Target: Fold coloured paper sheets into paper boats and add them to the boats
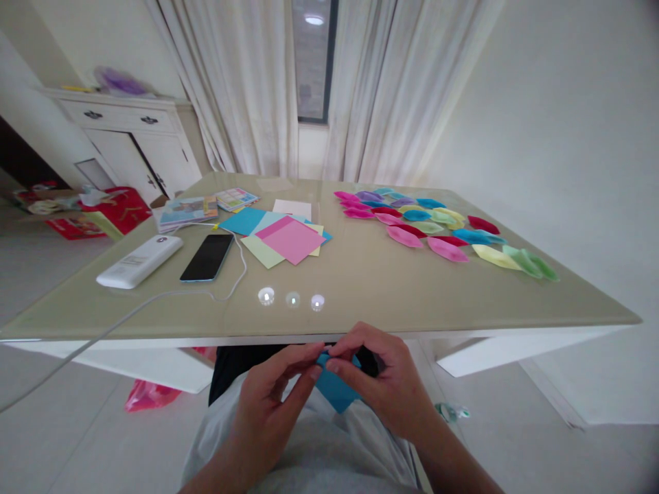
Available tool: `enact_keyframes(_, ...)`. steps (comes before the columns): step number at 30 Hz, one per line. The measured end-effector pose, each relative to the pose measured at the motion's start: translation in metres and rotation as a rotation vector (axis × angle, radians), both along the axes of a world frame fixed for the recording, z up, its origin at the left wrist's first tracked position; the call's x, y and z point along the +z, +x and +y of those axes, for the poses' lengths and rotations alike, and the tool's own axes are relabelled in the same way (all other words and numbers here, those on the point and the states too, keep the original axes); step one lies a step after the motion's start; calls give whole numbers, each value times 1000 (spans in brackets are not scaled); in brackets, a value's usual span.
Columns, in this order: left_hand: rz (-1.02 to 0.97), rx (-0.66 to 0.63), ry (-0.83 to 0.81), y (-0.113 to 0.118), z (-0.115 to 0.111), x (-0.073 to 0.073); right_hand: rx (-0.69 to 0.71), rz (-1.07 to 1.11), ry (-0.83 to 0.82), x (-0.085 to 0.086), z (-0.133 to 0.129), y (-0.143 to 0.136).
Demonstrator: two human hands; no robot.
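A piece of blue paper (337, 390) hangs between my hands over my lap, just in front of the table's near edge. My left hand (275, 391) pinches its upper end between thumb and forefinger. Right beside those fingertips, my right hand (378, 374) grips the same end in a similar pinch. The paper's top looks folded or curled where the fingers meet, though they partly hide it. Its lower part is flat and ends in a point.
On the table (360, 302) lie square coloured papers (293, 239), a black phone (206, 258), a white power bank (140, 262) with a cable (180, 293), and packets (188, 211). Several leaf-shaped coloured paper pieces (404, 236) spread over the right side. A pink bag (149, 396) is on the floor.
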State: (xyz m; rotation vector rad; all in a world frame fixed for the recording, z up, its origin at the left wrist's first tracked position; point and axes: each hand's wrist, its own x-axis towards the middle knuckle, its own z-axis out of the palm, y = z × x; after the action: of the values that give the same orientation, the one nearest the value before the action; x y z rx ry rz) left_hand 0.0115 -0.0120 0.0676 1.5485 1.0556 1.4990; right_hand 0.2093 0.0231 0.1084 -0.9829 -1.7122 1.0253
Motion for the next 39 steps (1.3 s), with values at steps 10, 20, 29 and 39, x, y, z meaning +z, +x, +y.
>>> enact_keyframes(10, -85, -30, -31, 2, 2, 0, -8, -15, 32, 0, 0, -1)
enact_keyframes(20, -170, -54, -113, 2, 2, 4, -10, 4, 88, -1, 1, -2)
enact_keyframes(29, -185, 55, -118, 6, 1, 8, -23, 36, 43, -6, -3, -4)
enact_keyframes(39, -159, 22, -139, 3, 1, 8, 22, 108, 140, -5, -1, -5)
